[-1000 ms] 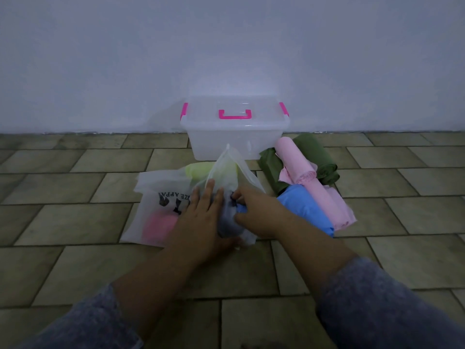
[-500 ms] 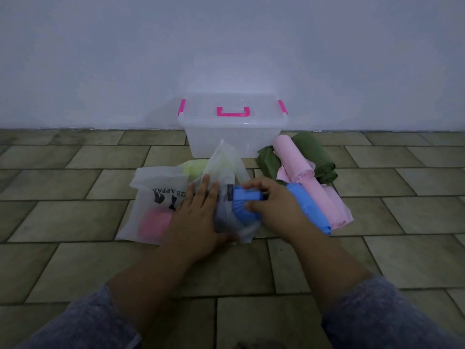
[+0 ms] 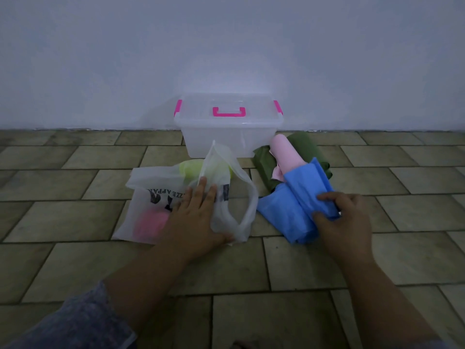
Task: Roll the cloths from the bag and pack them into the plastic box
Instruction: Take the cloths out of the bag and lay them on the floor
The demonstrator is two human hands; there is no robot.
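Observation:
A translucent white bag (image 3: pixel 156 212) with black lettering lies on the tiled floor; a pink cloth (image 3: pixel 151 220) and a yellow-green cloth (image 3: pixel 193 168) show through it. My left hand (image 3: pixel 193 217) lies flat on the bag, fingers spread, pinning it down. My right hand (image 3: pixel 342 217) grips a blue cloth (image 3: pixel 302 192) to the right of the bag, on top of another blue cloth (image 3: pixel 281 217). Behind them lie a rolled pink cloth (image 3: pixel 285 154) and a dark green cloth (image 3: pixel 304 144). The clear plastic box (image 3: pixel 226 137) with pink handle and latches stands closed by the wall.
A plain white wall (image 3: pixel 226 59) rises right behind the box. Greenish floor tiles (image 3: pixel 63 197) stretch to both sides and toward me. My grey sleeves show at the bottom corners.
My right hand pulled the blue cloth out of the bag and carried it right onto the pile of cloths. The left hand stayed pressed on the bag.

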